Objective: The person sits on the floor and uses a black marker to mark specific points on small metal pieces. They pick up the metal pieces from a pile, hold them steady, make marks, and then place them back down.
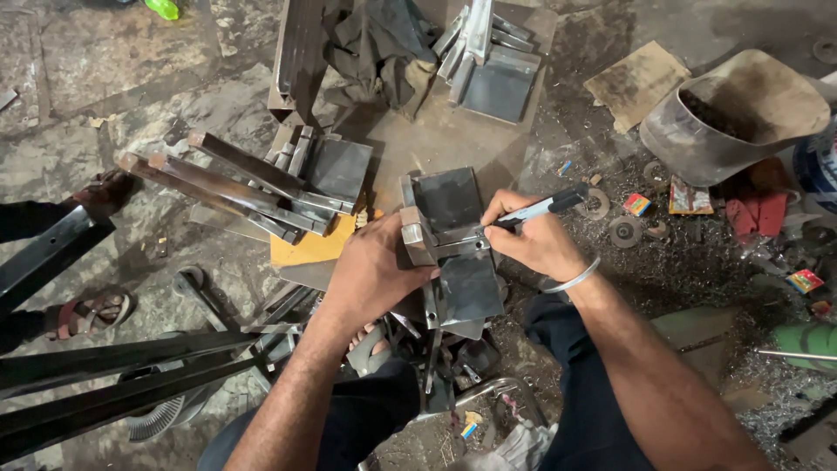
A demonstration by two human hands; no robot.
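The steel angle bracket [453, 253] is a dark grey, bent plate piece with dull, faintly reflective faces: one flat face tilts away at the top, another slopes down toward the person, and the two meet in a crease across the middle. A lighter, short square-section block sits at its left edge. The left hand [370, 275] grips that left side and holds the piece above the cluttered floor. The marker pen [540, 208] is slim, with a pale grey barrel and a black cap end pointing up to the right. The right hand [532, 240] pinches it, tip touching the bracket's crease.
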